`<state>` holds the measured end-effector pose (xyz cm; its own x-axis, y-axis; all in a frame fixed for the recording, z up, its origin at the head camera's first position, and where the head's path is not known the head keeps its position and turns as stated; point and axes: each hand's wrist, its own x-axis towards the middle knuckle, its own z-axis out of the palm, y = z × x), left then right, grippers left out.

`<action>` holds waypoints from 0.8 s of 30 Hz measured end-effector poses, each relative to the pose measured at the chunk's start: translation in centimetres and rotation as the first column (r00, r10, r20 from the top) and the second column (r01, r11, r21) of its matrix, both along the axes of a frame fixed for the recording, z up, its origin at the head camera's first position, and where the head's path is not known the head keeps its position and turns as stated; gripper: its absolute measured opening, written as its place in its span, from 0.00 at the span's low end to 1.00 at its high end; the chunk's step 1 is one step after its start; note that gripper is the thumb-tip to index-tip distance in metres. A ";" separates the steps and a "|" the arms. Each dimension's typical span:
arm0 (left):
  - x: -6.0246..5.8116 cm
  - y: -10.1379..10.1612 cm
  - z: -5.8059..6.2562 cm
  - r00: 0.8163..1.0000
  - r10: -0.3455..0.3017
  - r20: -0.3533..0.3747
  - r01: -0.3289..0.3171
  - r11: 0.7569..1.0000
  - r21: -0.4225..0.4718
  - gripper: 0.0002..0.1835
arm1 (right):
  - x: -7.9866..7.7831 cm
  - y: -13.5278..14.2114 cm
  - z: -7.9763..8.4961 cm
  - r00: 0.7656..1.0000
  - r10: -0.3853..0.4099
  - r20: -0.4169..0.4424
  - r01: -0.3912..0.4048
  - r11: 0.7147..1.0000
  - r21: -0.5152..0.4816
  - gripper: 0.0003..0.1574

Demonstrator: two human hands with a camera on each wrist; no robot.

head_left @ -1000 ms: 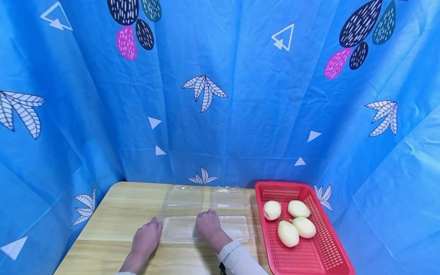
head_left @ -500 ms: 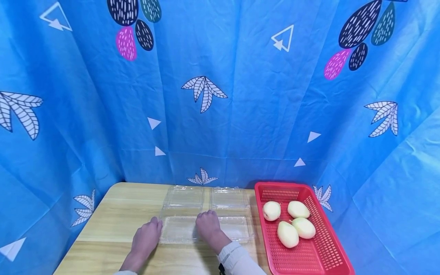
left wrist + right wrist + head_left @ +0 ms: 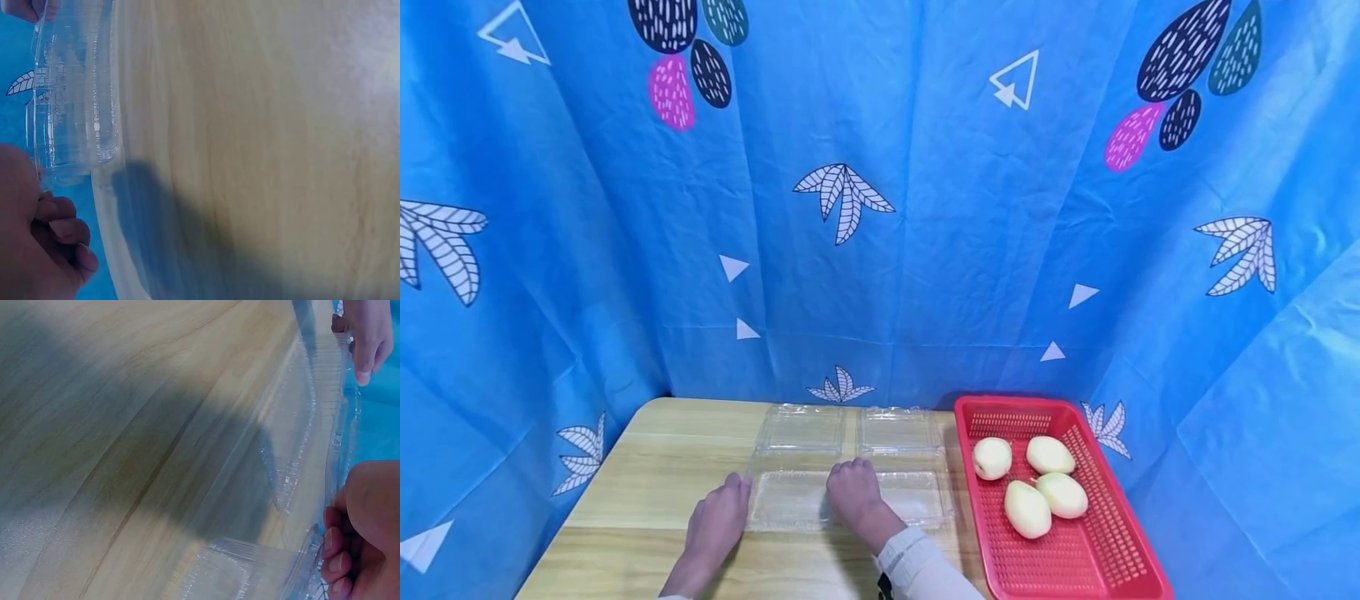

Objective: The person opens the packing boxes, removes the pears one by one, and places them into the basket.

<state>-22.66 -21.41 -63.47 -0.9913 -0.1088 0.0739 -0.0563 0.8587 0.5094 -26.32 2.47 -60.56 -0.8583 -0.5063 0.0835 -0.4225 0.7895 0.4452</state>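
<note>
Two clear plastic clamshell containers, left one [image 3: 786, 500] and right one [image 3: 917, 497], lie side by side on the wooden table with their lids folded back. My left hand [image 3: 718, 512] is at the left one's outer side; in the left wrist view its fingers [image 3: 65, 228] curl in, thumb and forefinger at the container's corner [image 3: 69, 165]. Between the two containers, my right hand [image 3: 853, 496] pinches the left one's inner rim. The right wrist view has its curled fingers [image 3: 337, 562] beside that rim, with the right container [image 3: 219, 572] close by.
A red perforated plastic basket [image 3: 1078, 575] stands at the right of the table, holding several pale oval fruits [image 3: 1028, 510]. Behind the table [image 3: 647, 475] hangs a blue patterned curtain [image 3: 880, 292], which also runs along both sides.
</note>
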 end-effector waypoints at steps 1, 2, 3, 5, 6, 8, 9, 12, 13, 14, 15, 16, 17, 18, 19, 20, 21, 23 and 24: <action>0.1 0.0 0.0 1.000 0.003 0.001 -0.003 1.000 0.004 0.25 | 0.0 0.0 0.1 1.000 0.001 0.002 -0.001 1.000 0.003 0.12; 0.1 0.0 0.0 1.000 0.006 0.002 -0.006 1.000 0.011 0.26 | 0.0 0.0 0.1 1.000 0.002 0.006 -0.002 1.000 0.003 0.12; 0.2 0.0 0.0 1.000 0.007 0.003 -0.007 1.000 0.017 0.27 | 0.0 0.1 0.1 1.000 0.002 0.009 -0.002 1.000 -0.004 0.11; 0.2 -0.2 0.0 1.000 0.005 0.005 -0.006 1.000 0.028 0.27 | 0.1 0.2 0.3 1.000 0.000 0.014 0.001 1.000 -0.013 0.11; 0.2 -0.2 0.0 1.000 0.005 0.007 -0.005 0.999 0.031 0.27 | 0.2 0.2 0.4 1.000 -0.003 0.019 0.003 1.000 -0.017 0.11; 0.3 -0.3 0.0 1.000 -0.002 0.013 0.002 0.999 0.043 0.27 | 0.3 0.3 0.7 0.999 -0.010 0.035 0.011 0.999 -0.039 0.10; 0.3 -0.3 0.1 1.000 -0.007 0.018 0.006 0.999 0.046 0.26 | 0.4 0.3 0.8 0.999 -0.013 0.043 0.015 0.999 -0.048 0.09; 0.3 -0.3 0.2 0.999 -0.020 0.027 0.018 0.998 0.061 0.24 | 0.5 0.5 1.0 0.998 -0.015 0.062 0.019 0.997 -0.071 0.08; 0.4 -0.3 0.3 0.999 -0.026 0.028 0.024 0.998 0.064 0.23 | 0.5 0.5 1.0 0.998 -0.016 0.067 0.021 0.997 -0.077 0.08; 0.4 -0.3 0.3 0.999 -0.034 0.030 0.032 0.997 0.068 0.23 | 0.6 0.5 1.1 0.998 -0.015 0.069 0.021 0.997 -0.079 0.08; 0.4 -0.3 0.4 0.999 -0.038 0.032 0.035 0.997 0.074 0.22 | 0.6 0.6 1.1 0.998 -0.014 0.068 0.020 0.996 -0.081 0.08; 0.4 -0.3 0.4 0.999 -0.038 0.033 0.035 0.996 0.080 0.21 | 0.7 0.6 1.2 0.998 -0.013 0.066 0.018 0.996 -0.082 0.08; 0.4 -0.3 0.5 0.999 -0.039 0.036 0.036 0.996 0.084 0.20 | 0.7 0.6 1.2 0.998 -0.011 0.065 0.016 0.997 -0.081 0.08; 0.5 -0.4 0.5 0.998 -0.040 0.040 0.036 0.996 0.087 0.19 | 0.8 0.7 1.2 0.998 -0.009 0.063 0.014 0.997 -0.082 0.08; 0.5 -0.4 0.6 0.998 -0.038 0.042 0.035 0.996 0.087 0.18 | 0.8 0.7 1.3 0.998 -0.006 0.061 0.011 0.997 -0.082 0.09; 0.5 -0.4 0.6 0.998 -0.034 0.045 0.030 0.996 0.089 0.18 | 0.8 0.7 1.3 0.998 -0.002 0.059 0.007 0.997 -0.082 0.09; 0.5 -0.4 0.6 0.999 -0.029 0.046 0.025 0.996 0.088 0.17 | 0.8 0.7 1.3 0.998 0.002 0.057 0.003 0.996 -0.086 0.09; 0.5 -0.5 0.6 0.999 -0.026 0.046 0.022 0.996 0.084 0.16 | 0.9 0.7 1.4 0.999 0.009 0.049 -0.004 0.996 -0.093 0.09; 0.5 -0.4 0.6 0.999 -0.021 0.043 0.018 0.996 0.082 0.16 | 0.9 0.8 1.4 0.999 0.011 0.047 -0.007 0.995 -0.095 0.09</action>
